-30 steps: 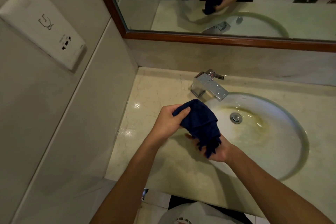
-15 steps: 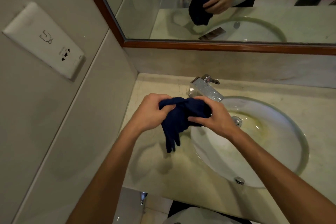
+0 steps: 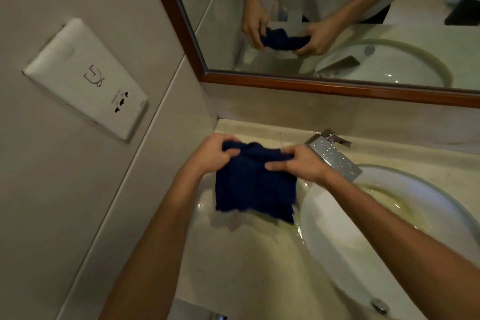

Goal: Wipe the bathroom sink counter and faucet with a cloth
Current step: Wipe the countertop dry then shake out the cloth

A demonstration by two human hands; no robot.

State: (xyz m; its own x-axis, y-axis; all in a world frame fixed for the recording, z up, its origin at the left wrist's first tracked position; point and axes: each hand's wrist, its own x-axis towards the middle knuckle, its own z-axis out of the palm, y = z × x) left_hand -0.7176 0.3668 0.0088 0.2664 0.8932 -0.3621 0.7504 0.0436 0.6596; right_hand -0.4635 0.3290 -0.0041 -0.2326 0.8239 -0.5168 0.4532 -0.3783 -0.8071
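hanging limp near the counter (image 3: 254,262) back-left corner, the soft light cloth (image 3: 254,189) is pinched along its top edge by left hand (image 3: 210,156) and right hand (image 3: 298,163).

A pale marble counter (image 3: 249,262) is seen, with a white basin (image 3: 384,236) set into it and a chrome faucet (image 3: 335,156) mounted just behind the basin
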